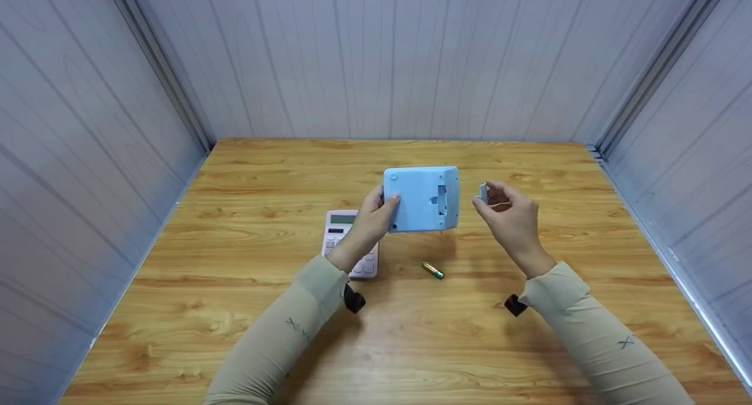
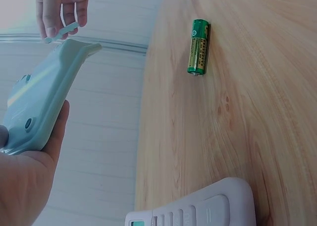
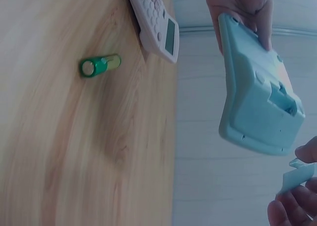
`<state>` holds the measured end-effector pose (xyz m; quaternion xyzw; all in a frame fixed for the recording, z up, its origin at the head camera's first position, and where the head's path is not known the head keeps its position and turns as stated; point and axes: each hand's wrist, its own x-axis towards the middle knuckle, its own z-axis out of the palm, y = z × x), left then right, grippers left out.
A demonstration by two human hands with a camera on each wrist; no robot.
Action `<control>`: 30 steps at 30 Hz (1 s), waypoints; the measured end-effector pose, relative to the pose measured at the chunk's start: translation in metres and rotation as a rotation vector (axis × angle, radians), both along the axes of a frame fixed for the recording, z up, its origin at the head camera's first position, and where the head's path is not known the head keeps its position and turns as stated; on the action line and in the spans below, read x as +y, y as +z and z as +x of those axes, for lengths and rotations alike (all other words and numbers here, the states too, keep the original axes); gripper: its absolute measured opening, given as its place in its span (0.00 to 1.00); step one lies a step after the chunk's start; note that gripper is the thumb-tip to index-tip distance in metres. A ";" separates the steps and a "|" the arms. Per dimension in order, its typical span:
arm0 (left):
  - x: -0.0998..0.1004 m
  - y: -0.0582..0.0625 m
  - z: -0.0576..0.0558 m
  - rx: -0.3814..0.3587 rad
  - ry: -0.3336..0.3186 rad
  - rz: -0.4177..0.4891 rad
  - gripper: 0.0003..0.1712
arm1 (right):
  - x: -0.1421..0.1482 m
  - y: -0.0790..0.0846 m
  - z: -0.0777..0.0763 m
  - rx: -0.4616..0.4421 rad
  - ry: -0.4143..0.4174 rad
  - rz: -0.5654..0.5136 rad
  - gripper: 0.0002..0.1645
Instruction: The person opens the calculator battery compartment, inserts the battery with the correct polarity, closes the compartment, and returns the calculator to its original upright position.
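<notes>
The sleeves [image 1: 294, 328] fill the near edge of the head view, reaching out over the wooden table [image 1: 235, 334]. Above the table's middle the left hand [image 1: 370, 220] holds a blue calculator [image 1: 422, 198] by its left edge, thumb curled onto the back, which faces up. An open battery slot [image 1: 442, 196] shows near the calculator's right edge. Just right of the blue calculator, apart from it, the right hand [image 1: 511, 220] pinches a small blue battery cover [image 1: 483, 192] between thumb and fingertips, the other fingers loosely curled. A pink calculator [image 1: 343, 231] lies flat on the table below and left of the blue calculator, keys up, partly hidden under the left wrist. A green and gold battery [image 1: 433, 270] lies on its side on the table under the blue calculator, near the pink one but not touching it.
</notes>
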<state>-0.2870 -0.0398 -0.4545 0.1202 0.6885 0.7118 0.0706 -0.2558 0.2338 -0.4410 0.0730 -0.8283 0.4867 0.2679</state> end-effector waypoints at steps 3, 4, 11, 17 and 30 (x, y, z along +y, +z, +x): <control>0.000 0.000 0.001 -0.001 0.004 0.001 0.26 | 0.006 -0.002 -0.002 -0.010 -0.012 0.004 0.21; 0.000 0.000 0.001 -0.002 0.003 0.004 0.26 | 0.008 -0.003 -0.002 -0.014 -0.016 0.005 0.21; -0.001 0.000 0.001 -0.004 -0.003 0.003 0.26 | 0.018 -0.010 -0.004 -0.054 -0.039 0.024 0.22; -0.003 0.000 0.001 0.011 -0.004 -0.013 0.27 | 0.027 -0.016 -0.007 -0.091 -0.059 0.056 0.21; -0.004 -0.001 0.001 0.018 -0.010 -0.013 0.26 | 0.046 -0.025 -0.008 -0.205 -0.037 0.161 0.22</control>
